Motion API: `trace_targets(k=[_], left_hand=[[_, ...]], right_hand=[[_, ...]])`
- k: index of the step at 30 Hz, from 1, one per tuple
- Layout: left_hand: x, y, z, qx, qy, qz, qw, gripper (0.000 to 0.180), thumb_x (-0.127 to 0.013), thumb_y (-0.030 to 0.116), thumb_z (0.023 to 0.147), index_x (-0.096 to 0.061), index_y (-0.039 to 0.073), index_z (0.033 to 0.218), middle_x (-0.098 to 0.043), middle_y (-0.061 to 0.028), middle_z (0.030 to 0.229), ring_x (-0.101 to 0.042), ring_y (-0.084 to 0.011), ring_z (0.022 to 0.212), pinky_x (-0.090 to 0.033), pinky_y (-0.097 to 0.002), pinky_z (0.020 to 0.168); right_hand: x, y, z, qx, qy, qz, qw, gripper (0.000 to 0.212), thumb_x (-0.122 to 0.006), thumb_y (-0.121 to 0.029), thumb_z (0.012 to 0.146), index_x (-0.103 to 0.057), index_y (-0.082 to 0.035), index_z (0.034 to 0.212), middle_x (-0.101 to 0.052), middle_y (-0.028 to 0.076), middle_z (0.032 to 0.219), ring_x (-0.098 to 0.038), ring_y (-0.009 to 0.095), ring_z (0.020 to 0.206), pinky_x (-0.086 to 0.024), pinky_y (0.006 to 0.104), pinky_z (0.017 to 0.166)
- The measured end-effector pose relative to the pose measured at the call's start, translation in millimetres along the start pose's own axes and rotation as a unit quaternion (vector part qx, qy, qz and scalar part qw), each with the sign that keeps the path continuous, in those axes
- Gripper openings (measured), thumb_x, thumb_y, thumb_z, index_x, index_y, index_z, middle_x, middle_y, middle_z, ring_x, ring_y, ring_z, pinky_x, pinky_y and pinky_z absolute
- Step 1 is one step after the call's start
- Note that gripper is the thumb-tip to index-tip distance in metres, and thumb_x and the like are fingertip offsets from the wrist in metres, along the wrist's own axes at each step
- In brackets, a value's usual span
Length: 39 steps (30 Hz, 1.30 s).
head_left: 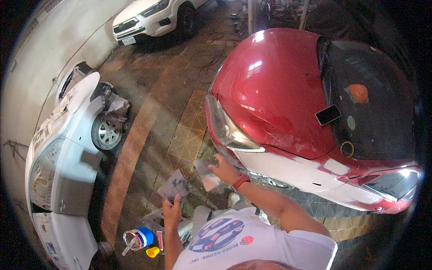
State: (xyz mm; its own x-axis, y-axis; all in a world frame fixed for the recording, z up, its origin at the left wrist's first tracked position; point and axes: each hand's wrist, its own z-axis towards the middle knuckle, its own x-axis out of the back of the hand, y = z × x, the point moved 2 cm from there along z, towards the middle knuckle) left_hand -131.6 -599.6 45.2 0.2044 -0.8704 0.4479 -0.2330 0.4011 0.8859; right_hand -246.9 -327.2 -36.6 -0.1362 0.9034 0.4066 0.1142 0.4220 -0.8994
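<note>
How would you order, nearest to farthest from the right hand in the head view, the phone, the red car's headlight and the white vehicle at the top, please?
1. Headlight: just beyond the right hand.
2. Phone: rightward, by the windscreen.
3. White vehicle: far off, upper left.

From where I'm standing, the flat piece (209,176) in the right hand (223,168) is a blur, so I can't really tell the material. Most fingers on the left hand (172,208) hide behind the grey plate (174,186). White pickup (155,20)'s cut off up top, pale car (76,184) at the bottom, lol.
</note>
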Motion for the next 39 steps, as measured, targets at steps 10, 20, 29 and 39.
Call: trace_targets(k=[10,20,29,39], left_hand=[[-33,47,49,0.062,-0.217,-0.079,0.971,0.045,-0.062,0.046,0.104,-0.066,0.002,0.115,-0.068,-0.0052,0.101,-0.057,-0.0146,0.081,-0.047,-0.0330,0.072],[-9,27,137,0.041,-0.202,-0.332,0.920,0.053,-0.071,0.020,0.099,-0.051,0.006,0.146,-0.062,-0.0081,0.137,-0.062,-0.0269,0.123,-0.046,-0.0412,0.110],[64,52,226,-0.253,-0.174,-0.131,0.943,0.031,-0.073,0.014,0.098,-0.067,0.002,0.126,-0.070,-0.0061,0.118,-0.064,-0.0195,0.109,-0.048,-0.0331,0.098],[114,-39,310,0.065,-0.360,-0.075,0.928,0.053,-0.052,0.051,0.107,-0.062,0.005,0.133,-0.069,-0.0060,0.111,-0.063,-0.0153,0.099,-0.051,-0.0311,0.084]], right_hand=[[9,-65,10,0.039,-0.031,0.107,0.993,0.070,-0.075,-0.042,0.096,-0.053,0.009,0.138,-0.068,0.020,0.120,-0.062,0.022,0.112,-0.047,0.0362,0.101],[-20,-143,25,0.128,-0.269,0.237,0.925,0.070,-0.062,-0.050,0.103,-0.045,0.002,0.147,-0.059,0.012,0.138,-0.054,0.019,0.127,-0.041,0.0364,0.112],[-86,-181,97,-0.103,-0.079,0.523,0.843,0.028,-0.056,-0.031,0.109,-0.062,-0.010,0.127,-0.069,0.000,0.107,-0.065,0.011,0.094,-0.055,0.0319,0.083],[-158,-179,171,0.005,0.156,0.042,0.987,0.085,-0.073,-0.049,0.095,-0.044,0.014,0.145,-0.056,0.034,0.141,-0.056,0.035,0.135,-0.042,0.0422,0.113]])
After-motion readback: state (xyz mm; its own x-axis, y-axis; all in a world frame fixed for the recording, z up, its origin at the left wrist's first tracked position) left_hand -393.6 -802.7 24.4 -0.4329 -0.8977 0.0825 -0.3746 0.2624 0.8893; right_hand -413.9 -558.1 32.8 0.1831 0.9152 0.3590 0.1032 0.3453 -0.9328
